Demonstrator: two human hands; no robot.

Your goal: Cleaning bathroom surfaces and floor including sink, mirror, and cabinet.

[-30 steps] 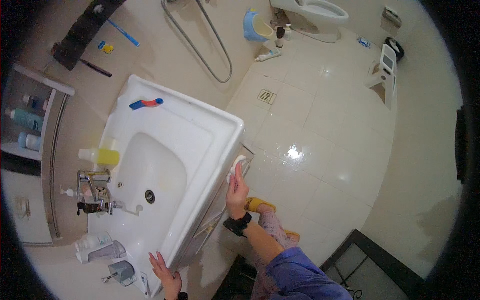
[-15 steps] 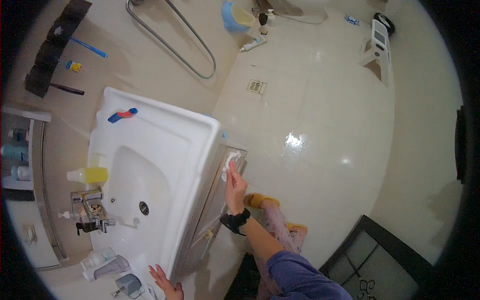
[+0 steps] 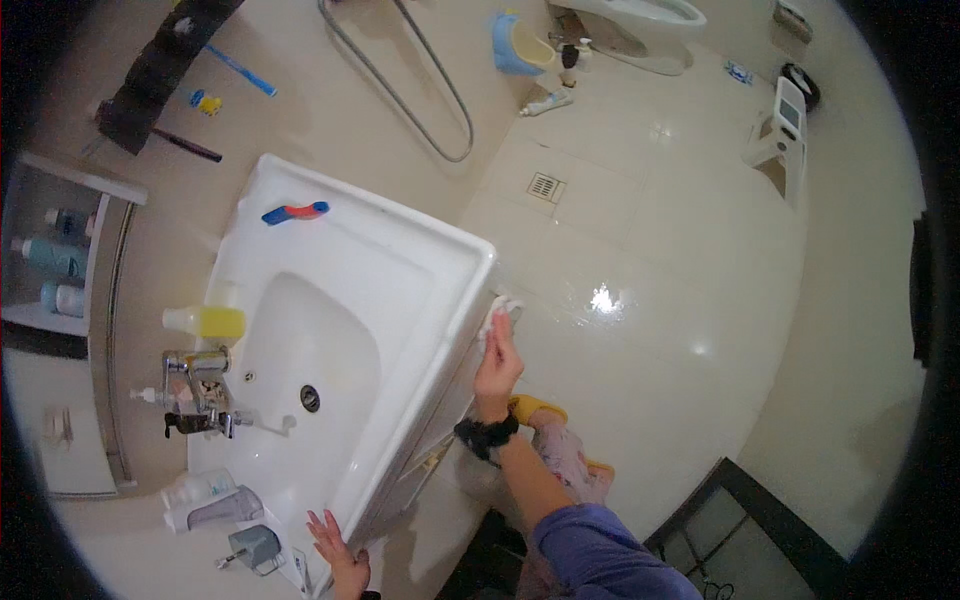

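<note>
In my right hand [image 3: 498, 372] is a crumpled white cloth [image 3: 506, 306], its fingers pressing it to the cabinet front [image 3: 425, 440] just under the far front corner of the white sink [image 3: 380, 212]. A black band circles that wrist, and a blue-purple sleeve covers the upper arm. My left hand [image 3: 340, 555] lies at the near end of the sink's front rim, its fingers spread and holding nothing. Part of the cloth is hidden behind the right fingers.
A chrome faucet [image 3: 190, 362], a yellow bottle [image 3: 208, 321] and a grey cup [image 3: 262, 545] stand along the sink's back and near side. A red and blue brush [image 3: 296, 212] rests on the far ledge. A dark-framed panel [image 3: 740, 530] is at the lower right.
My right hand has slid the cloth up the cabinet front, closer to the sink's corner. The whole view has shifted, with the sink now farther right. My left hand stays by the rim.
</note>
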